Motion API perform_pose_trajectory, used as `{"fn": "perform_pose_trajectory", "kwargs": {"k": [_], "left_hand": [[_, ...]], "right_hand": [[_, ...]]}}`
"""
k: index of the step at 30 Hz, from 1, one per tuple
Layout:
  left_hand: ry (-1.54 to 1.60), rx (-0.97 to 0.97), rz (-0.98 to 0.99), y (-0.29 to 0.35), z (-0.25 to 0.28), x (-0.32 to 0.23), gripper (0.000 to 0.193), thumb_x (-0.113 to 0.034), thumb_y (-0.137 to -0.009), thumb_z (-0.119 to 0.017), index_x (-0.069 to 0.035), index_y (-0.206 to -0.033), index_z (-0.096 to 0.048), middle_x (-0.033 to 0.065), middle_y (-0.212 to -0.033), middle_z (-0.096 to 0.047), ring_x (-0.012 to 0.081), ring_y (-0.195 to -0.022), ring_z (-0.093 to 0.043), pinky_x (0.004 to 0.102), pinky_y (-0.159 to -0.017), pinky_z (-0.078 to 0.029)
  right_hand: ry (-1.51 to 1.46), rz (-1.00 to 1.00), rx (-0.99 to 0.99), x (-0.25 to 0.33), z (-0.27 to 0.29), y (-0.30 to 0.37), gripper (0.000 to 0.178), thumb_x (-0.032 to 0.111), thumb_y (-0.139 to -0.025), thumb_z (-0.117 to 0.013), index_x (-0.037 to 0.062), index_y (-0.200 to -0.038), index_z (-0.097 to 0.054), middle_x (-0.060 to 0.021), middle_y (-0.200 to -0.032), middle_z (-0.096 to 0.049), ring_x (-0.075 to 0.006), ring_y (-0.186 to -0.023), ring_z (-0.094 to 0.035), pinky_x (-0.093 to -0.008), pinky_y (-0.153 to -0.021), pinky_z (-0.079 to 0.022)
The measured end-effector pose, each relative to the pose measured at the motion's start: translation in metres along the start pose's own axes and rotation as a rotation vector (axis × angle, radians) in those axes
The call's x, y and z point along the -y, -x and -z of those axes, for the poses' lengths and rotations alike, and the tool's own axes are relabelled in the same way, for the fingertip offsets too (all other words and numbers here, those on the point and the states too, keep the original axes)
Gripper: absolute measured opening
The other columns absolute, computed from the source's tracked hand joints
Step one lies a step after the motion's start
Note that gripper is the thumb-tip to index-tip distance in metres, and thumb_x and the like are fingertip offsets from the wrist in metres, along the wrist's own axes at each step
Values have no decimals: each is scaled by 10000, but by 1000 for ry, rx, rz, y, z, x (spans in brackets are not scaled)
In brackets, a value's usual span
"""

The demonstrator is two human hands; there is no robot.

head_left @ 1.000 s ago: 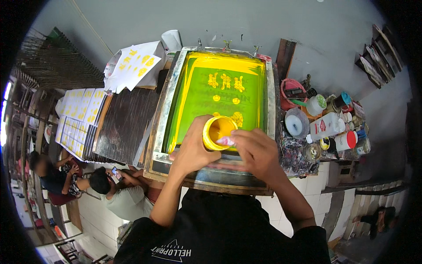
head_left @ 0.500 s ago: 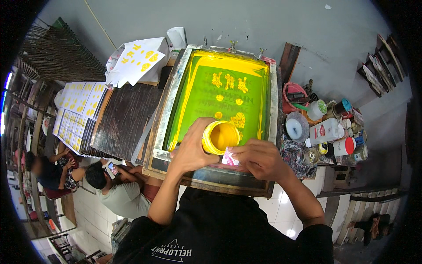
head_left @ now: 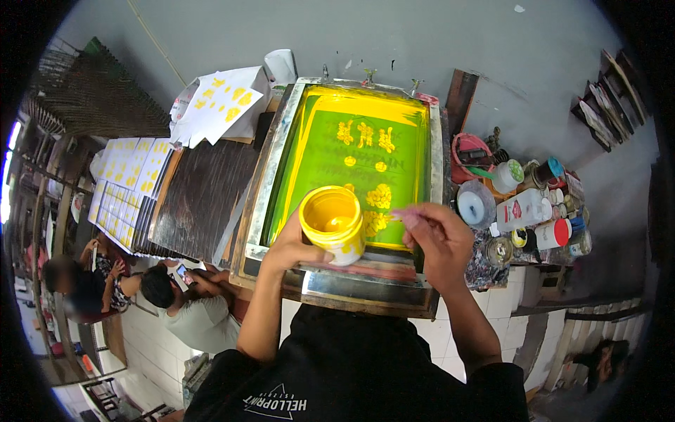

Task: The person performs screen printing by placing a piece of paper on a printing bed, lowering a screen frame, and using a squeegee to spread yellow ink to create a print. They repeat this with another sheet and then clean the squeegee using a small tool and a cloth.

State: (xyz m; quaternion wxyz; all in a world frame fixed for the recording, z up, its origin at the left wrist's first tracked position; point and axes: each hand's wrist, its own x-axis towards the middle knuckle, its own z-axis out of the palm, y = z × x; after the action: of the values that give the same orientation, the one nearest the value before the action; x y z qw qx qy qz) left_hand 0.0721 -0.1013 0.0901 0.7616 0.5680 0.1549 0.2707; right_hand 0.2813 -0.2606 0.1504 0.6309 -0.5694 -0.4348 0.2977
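Observation:
My left hand [head_left: 287, 246] is wrapped round a white plastic jar [head_left: 346, 248] of yellow ink, above the near part of a screen-printing frame [head_left: 437, 155]. The jar is tilted so its mouth, coated yellow inside, faces up and toward me. To its right, my right hand [head_left: 444, 243] pinches a small pink-and-white card scrap [head_left: 399, 213], seen nearly edge-on and apart from the jar. Yellow ink borders the green mesh [head_left: 327, 156] below, which carries yellow floral and letter-like shapes. The jar hides part of that mesh.
Yellow-printed sheets [head_left: 130, 165] lie in stacks at the left, beside a dark wooden board [head_left: 200, 193]. Bottles and tubs, including a clear jug [head_left: 519, 211], crowd the right side. A seated person [head_left: 200, 320] holds a phone at lower left. A grey wall stands behind.
The jar has moved left and tipped toward me in my left hand. My right hand has drawn the card scrap up and right, away from the jar's rim.

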Motion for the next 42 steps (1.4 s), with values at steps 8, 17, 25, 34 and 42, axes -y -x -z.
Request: {"fn": "perform_pose_trajectory", "kwargs": {"k": [8, 17, 25, 34, 42], "left_hand": [[181, 103, 25, 3, 17, 20, 1148, -109, -460, -900, -32, -1511, -445, 143, -1405, -609, 319, -1300, -585, 479, -1150, -413], [-19, 4, 32, 11, 14, 12, 1107, -115, -531, -942, -61, -1501, -413, 94, -1412, -571, 251, -1301, -564, 431, -1131, -434], [-66, -36, 151, 11, 4, -4, 1144, -156, -519, -997, -81, -1475, -375, 73, -1411, -540, 226, -1296, -555, 400, -1112, -456], [-120, -89, 77, 9, -3, -5, 1103, -135, -534, -946, -69, -1476, -375, 105, -1400, -552, 252, -1279, -576, 421, -1112, -456], [-94, -62, 2, 6, -5, -6, 1017, -72, -553, -836, -52, -1473, -402, 114, -1389, -555, 257, -1289, -561, 408, -1113, -430]], "right_hand": [[-390, -233, 29, 17, -27, -16, 151, 71, -976, -679, -36, -1071, -629, -67, -746, -655, -90, -617, -618, -235, -521, -476], [-279, -175, 77, 34, -34, -25, 119, 39, -976, -668, -37, -1062, -641, -36, -767, -658, -35, -569, -537, -209, -490, -397], [-182, -157, 149, 34, -33, -31, 123, 64, -968, -673, -41, -1030, -656, -64, -853, -721, -56, -690, -633, -234, -602, -492], [43, 67, 119, 27, -35, -29, 88, 8, -969, -676, -50, -1028, -644, -39, -822, -696, -24, -711, -616, -211, -598, -491], [121, 133, 98, 20, -30, -23, 91, -13, -959, -682, -72, -1020, -649, -82, -853, -723, -56, -778, -659, -231, -662, -539]]}}
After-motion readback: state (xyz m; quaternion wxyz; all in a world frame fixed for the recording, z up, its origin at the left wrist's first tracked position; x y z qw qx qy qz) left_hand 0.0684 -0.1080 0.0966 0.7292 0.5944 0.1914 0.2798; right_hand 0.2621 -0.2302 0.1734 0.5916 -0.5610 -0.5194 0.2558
